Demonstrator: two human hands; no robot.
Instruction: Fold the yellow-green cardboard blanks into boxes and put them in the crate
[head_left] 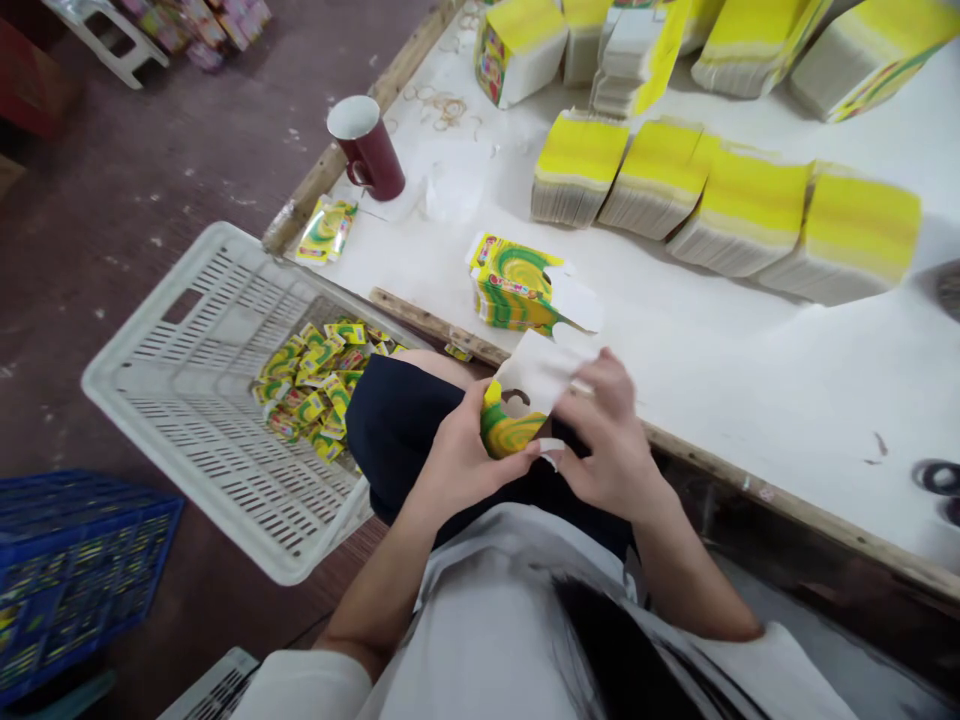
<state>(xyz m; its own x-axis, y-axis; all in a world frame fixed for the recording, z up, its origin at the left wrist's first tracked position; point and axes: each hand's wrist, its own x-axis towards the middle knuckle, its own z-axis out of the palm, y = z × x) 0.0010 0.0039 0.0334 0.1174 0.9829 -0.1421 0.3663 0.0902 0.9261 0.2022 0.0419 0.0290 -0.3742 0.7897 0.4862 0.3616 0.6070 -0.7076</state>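
Head view shows the left hand (461,440) closed around a small yellow and green box (510,430), thumb along its lower side and fingers behind. That box is above the person's lap, just outside the near edge of the table (720,380), its white flap standing up. At the flap, the right hand (611,430) has its fingers bent in; they are blurred, so whether they pinch it cannot be told.

Just beyond, by the table's near edge, lies a pile of flat cartons (514,285) in the same colours. Toward the near left corner lie some packets (326,232), and a dark red mug (375,160) stands by the left edge. Rubber bands (448,108) are scattered farther along that edge. A row of yellow-topped stacks (757,210) runs across the table behind the cartons, with more toward the far edge.

Below the near left corner is a white basket (180,480), small yellow packs (311,375) heaped inside. Near it, on the floor, is a blue crate (82,570).
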